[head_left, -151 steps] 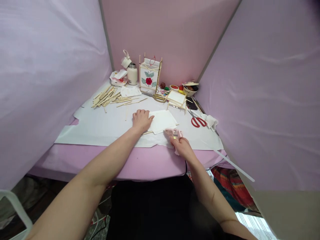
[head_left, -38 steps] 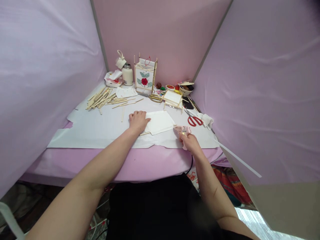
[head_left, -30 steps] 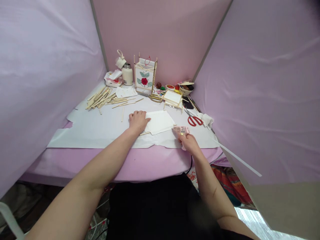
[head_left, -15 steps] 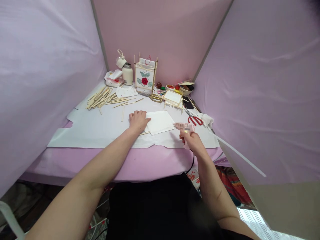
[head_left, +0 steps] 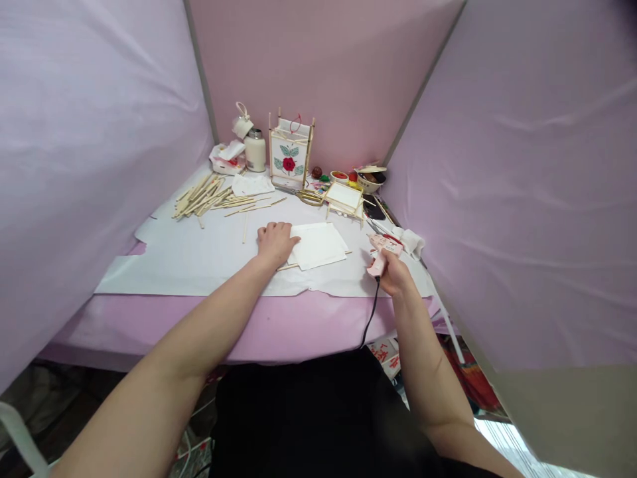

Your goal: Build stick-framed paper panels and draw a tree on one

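My left hand (head_left: 275,242), fingers bent and close together, holds down the left edge of a white sheet of paper (head_left: 321,247) on the table. Its thumb rests on the sheet. The tip of a thin wooden stick (head_left: 287,267) shows under the lower left of the paper, and another stick end (head_left: 348,252) sticks out at its right edge. My right hand (head_left: 397,273) is closed around the handle of a pink glue gun (head_left: 384,245). The nozzle points up and left, apart from the paper. A black cord (head_left: 369,318) hangs from the handle.
A pile of wooden sticks (head_left: 202,196) lies at left. Behind stand a jar (head_left: 255,151) and a stick-framed lantern with a rose (head_left: 289,158). Gold-handled scissors (head_left: 311,198), a small stick frame (head_left: 344,195), a bowl (head_left: 369,182) and crumpled tissue (head_left: 411,243) lie toward the right.
My right hand has drawn the glue gun away from the paper's right edge, to the right and slightly up. The gun now covers most of the red scissor handles. My left hand stays put.
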Motion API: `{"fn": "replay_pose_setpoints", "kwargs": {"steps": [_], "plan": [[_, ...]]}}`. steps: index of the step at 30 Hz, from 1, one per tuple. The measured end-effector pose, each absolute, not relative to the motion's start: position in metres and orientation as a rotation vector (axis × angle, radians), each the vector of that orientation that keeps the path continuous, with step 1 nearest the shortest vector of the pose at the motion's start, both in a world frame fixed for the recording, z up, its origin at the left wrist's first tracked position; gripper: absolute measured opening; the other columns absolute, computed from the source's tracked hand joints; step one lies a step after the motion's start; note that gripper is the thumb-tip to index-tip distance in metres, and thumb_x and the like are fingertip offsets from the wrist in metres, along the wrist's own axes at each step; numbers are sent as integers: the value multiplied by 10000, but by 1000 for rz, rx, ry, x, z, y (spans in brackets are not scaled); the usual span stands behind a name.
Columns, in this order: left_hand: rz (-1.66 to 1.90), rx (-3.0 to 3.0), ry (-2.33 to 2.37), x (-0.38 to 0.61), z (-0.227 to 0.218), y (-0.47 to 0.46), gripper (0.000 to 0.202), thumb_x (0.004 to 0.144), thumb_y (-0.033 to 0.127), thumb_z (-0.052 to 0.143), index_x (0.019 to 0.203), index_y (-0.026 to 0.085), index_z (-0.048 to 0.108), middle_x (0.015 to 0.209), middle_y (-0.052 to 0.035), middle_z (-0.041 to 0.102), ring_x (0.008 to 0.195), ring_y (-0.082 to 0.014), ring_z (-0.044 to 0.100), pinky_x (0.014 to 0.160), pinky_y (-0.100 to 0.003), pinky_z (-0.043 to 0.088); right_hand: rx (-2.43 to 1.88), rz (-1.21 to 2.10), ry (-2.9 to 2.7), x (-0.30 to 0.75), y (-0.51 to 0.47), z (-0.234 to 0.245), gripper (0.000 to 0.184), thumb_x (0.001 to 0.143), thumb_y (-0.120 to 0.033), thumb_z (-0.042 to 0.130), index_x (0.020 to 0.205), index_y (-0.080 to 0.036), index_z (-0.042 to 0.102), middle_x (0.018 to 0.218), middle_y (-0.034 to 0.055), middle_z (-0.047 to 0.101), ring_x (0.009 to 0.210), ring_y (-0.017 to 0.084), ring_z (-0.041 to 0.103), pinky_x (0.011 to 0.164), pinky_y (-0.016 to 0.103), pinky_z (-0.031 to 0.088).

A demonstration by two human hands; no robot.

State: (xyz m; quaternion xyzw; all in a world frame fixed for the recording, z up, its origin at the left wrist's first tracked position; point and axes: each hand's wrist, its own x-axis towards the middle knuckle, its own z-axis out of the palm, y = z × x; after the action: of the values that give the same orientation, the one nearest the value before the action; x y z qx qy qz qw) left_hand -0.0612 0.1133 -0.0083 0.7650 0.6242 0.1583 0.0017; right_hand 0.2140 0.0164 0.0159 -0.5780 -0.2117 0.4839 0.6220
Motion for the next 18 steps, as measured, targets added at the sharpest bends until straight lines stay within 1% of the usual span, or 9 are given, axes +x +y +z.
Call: {"fn": "replay_pose_setpoints", "kwargs": {"steps": [5, 9, 11, 14, 16, 18], "plan": [[505, 2408, 1958, -62, -10, 114, 325, 968, 429, 512, 1169, 202, 630, 1289, -117, 649, 1209, -329, 502, 964, -470, 352, -1451, 1042, -548, 223, 20, 3, 154, 882, -310, 661, 849, -165, 617, 595, -2, 633, 519, 128, 613, 431, 206, 504], [507, 2413, 1956, -63, -10, 114, 327, 969, 427, 510, 1168, 195, 628, 1286, -119, 650, 1201, -332, 507, 954, -469, 357, -1557, 946, -660, 226, 24, -8, 115, 848, -283, 660, 823, -178, 620, 668, -3, 663, 592, 120, 637, 503, 211, 538], [507, 2414, 1957, -63, -10, 114, 331, 969, 428, 508, 1173, 193, 625, 1285, -120, 649, 1200, -332, 510, 953, -471, 359, -1649, 889, -746, 231, 25, -11, 117, 811, -258, 668, 739, -178, 623, 641, -6, 646, 574, 118, 610, 518, 225, 525], [506, 2416, 1953, -63, -10, 114, 332, 968, 424, 510, 1173, 190, 624, 1280, -123, 648, 1197, -336, 515, 956, -475, 361, -1816, 749, -894, 240, 23, -13, 242, 772, -272, 684, 567, -186, 589, 532, -3, 575, 545, 137, 555, 524, 257, 473], [507, 2419, 1946, -64, -9, 113, 327, 966, 417, 511, 1169, 187, 626, 1276, -124, 648, 1196, -338, 519, 957, -476, 363, -1905, 621, -995, 245, 18, -12, 310, 762, -292, 687, 496, -203, 556, 489, 6, 536, 592, 172, 562, 573, 286, 459], [507, 2419, 1941, -65, -9, 112, 319, 964, 407, 511, 1166, 188, 626, 1271, -126, 647, 1194, -337, 523, 957, -474, 366, -1961, 495, -1083, 247, 13, -10, 323, 759, -302, 686, 482, -215, 546, 506, 28, 542, 683, 216, 587, 652, 325, 460]]}}
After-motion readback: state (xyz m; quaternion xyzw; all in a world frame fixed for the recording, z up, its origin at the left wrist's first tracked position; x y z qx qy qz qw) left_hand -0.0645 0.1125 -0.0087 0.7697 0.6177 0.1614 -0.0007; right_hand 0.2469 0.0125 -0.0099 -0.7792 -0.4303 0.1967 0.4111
